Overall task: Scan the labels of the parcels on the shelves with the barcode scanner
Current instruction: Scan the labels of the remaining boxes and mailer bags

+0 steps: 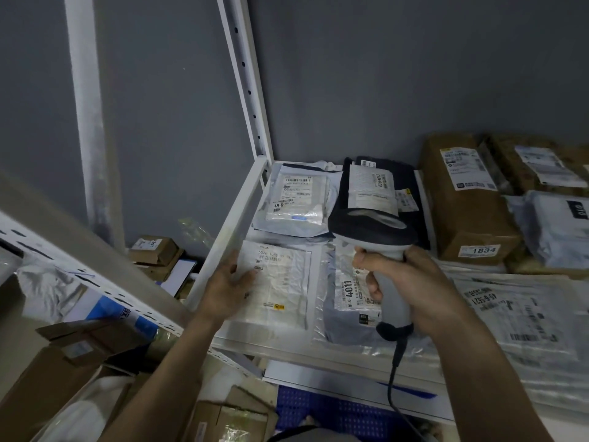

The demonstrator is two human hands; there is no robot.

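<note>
From the head view, the right hand (411, 288) grips the barcode scanner (379, 250) by its pale handle, dark head toward twelve o'clock. At nine o'clock from it, the left hand (228, 287) lies with fingers straight on a white parcel (280, 282), perhaps pressing its crinkled label flat on the shelf (229, 231).

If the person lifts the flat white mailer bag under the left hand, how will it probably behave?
The white mailer bag looks thin and wrinkled, so it would probably bend and sag. Its glossy plastic may slide easily under the left hand. It lies flat, so it seems light.
</note>
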